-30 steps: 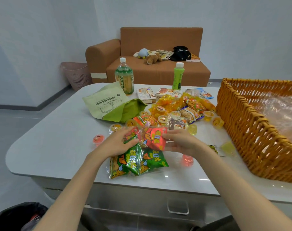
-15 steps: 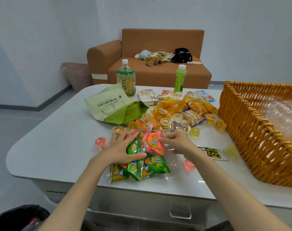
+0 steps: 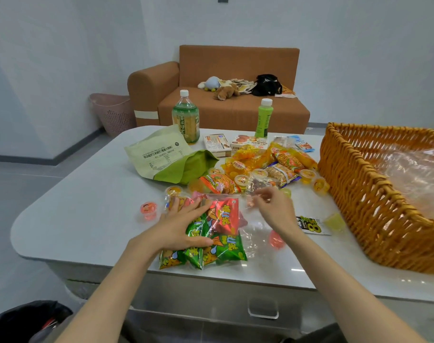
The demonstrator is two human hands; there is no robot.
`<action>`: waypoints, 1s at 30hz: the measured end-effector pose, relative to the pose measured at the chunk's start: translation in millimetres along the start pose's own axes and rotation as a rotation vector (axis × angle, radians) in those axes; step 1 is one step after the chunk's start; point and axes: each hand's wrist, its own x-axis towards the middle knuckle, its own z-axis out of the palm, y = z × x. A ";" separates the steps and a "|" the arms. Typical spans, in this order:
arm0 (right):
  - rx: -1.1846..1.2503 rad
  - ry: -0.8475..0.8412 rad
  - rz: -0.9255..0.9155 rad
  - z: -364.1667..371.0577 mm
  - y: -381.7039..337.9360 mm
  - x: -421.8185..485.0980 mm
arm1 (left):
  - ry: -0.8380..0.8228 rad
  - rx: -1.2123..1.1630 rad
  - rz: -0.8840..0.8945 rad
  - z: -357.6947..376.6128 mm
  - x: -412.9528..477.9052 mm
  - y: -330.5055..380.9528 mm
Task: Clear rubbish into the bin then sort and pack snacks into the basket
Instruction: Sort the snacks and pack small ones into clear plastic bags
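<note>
Left hand: laid flat on the clear bag of snack packets, fingers straight and spread, thumb across the green packets, pressing the bag to the table. Nothing is clasped.

Right hand: raised just right of the bag's top edge, fingers loosely curled. I cannot tell whether my fingertips pinch the clear film there (it is too transparent to judge).

The bag lies at the near edge of the table, red packets towards the far end. The wicker basket stands on the table's right side, well apart from the bag, and holds crumpled clear plastic. A black-lined bin sits on the floor at lower left.

A red jelly cup stands just left of my left hand. A green pouch and mixed yellow snacks lie beyond.
</note>
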 end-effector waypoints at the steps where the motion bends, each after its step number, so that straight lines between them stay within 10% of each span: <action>1: -0.040 0.093 -0.029 -3.5 3.9 1.5 | -0.007 0.003 0.020 -0.4 -3.1 0.2; 7: -0.154 -0.382 -0.033 3.4 8.9 -20.5 | 0.039 -0.069 0.111 1.6 -17.7 -1.6; 24: 0.176 -0.273 0.117 50.7 -5.5 -36.1 | 0.640 0.095 0.136 20.2 -31.0 -12.5; 30: 0.381 -0.345 0.145 26.0 -8.8 -37.7 | 0.223 0.081 0.247 38.0 -72.5 10.5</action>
